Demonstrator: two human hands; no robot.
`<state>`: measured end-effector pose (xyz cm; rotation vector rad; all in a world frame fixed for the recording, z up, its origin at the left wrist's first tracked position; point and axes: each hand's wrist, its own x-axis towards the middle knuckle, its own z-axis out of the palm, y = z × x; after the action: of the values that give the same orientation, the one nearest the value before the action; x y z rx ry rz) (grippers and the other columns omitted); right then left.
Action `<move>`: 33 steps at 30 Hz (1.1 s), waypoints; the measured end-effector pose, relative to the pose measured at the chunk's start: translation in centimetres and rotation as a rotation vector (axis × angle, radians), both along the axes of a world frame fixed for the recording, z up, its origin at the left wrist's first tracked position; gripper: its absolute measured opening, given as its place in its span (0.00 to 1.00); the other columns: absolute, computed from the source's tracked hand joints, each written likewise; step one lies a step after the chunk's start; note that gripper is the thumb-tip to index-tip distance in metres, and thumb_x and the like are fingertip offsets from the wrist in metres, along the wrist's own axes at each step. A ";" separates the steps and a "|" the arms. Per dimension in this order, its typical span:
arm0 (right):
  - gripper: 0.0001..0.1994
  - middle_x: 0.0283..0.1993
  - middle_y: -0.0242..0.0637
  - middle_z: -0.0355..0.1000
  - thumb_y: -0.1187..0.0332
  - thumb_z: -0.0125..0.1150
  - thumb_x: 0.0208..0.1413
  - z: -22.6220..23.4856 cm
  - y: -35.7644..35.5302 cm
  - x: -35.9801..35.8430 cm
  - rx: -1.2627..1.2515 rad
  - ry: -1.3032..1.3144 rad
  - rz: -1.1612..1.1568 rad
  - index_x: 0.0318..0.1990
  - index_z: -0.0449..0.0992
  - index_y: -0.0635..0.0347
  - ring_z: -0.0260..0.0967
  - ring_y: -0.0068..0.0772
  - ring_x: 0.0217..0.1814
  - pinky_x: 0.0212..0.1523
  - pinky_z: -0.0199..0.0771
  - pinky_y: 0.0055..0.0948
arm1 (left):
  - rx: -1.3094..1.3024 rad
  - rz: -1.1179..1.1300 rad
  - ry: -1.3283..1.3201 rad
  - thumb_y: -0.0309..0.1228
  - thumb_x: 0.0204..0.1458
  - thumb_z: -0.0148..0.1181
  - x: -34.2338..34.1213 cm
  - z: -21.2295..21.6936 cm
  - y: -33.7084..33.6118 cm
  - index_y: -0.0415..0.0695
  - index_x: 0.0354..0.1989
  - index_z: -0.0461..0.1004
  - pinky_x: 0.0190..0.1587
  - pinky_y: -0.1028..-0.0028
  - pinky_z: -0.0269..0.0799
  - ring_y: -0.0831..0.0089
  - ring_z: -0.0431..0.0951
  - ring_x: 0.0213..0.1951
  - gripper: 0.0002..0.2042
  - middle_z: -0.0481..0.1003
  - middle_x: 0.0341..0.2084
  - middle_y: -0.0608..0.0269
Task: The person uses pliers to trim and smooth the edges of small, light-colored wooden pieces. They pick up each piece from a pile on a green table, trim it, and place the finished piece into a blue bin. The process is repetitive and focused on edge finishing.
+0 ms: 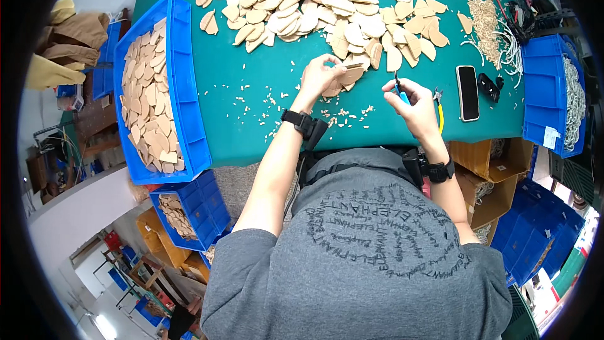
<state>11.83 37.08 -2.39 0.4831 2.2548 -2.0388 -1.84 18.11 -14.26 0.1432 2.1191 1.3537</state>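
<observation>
My left hand (322, 77) pinches a flat tan half-round piece (353, 75) between thumb and fingers, just below the big pile. My right hand (412, 108) is closed around a small hand tool (404, 97) with a blue handle and a dark, narrow tip. The tool's tip points away from me and is apart from the held piece; its exact kind is hidden by the fingers. Across the back of the green table spreads a heap of similar tan pieces (314, 0). Small tan scraps (343, 116) lie scattered around and below my left hand.
On the left stands a blue bin (200, 145) full of tan pieces. To the right lie yellow-handled pliers (441, 116), a phone (467, 93), a black clip-like item (489, 87) and a mound of shavings (484, 25). A blue bin (542, 88) of pale cords stands at far right.
</observation>
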 end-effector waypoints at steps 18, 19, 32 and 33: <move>0.10 0.30 0.32 0.74 0.68 0.63 0.51 2.6 -4.2 -3.4 0.129 0.085 0.225 0.38 0.77 0.63 0.69 0.17 0.33 0.36 0.70 0.20 | 0.724 0.272 0.022 0.21 0.52 0.57 4.0 11.5 -5.7 0.34 0.49 0.67 0.42 0.73 0.77 0.72 0.77 0.42 0.16 0.74 0.42 0.58; 0.10 0.31 0.32 0.74 0.67 0.63 0.51 2.8 -4.5 -3.5 0.129 0.104 0.227 0.38 0.77 0.63 0.69 0.17 0.33 0.36 0.70 0.20 | 0.779 0.290 -0.050 0.22 0.52 0.57 4.3 11.8 -5.9 0.34 0.49 0.69 0.43 0.73 0.76 0.73 0.76 0.42 0.15 0.74 0.42 0.58; 0.14 0.29 0.39 0.73 0.64 0.65 0.45 3.1 -6.3 -4.3 0.378 0.251 0.334 0.39 0.78 0.60 0.67 0.34 0.31 0.35 0.68 0.30 | 0.470 0.138 0.235 0.24 0.50 0.63 6.0 15.4 -7.4 0.38 0.48 0.76 0.49 0.77 0.71 0.76 0.75 0.45 0.15 0.76 0.43 0.60; 0.14 0.29 0.39 0.72 0.64 0.65 0.45 3.0 -6.4 -4.3 0.407 0.261 0.343 0.39 0.78 0.59 0.66 0.35 0.32 0.36 0.67 0.31 | 0.467 0.135 0.248 0.24 0.50 0.63 6.1 15.5 -7.5 0.39 0.47 0.76 0.49 0.77 0.71 0.76 0.75 0.45 0.15 0.76 0.43 0.60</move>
<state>7.50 30.71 0.63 -0.1626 2.6843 -1.5583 4.25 10.61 1.25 0.3797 1.9946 1.9853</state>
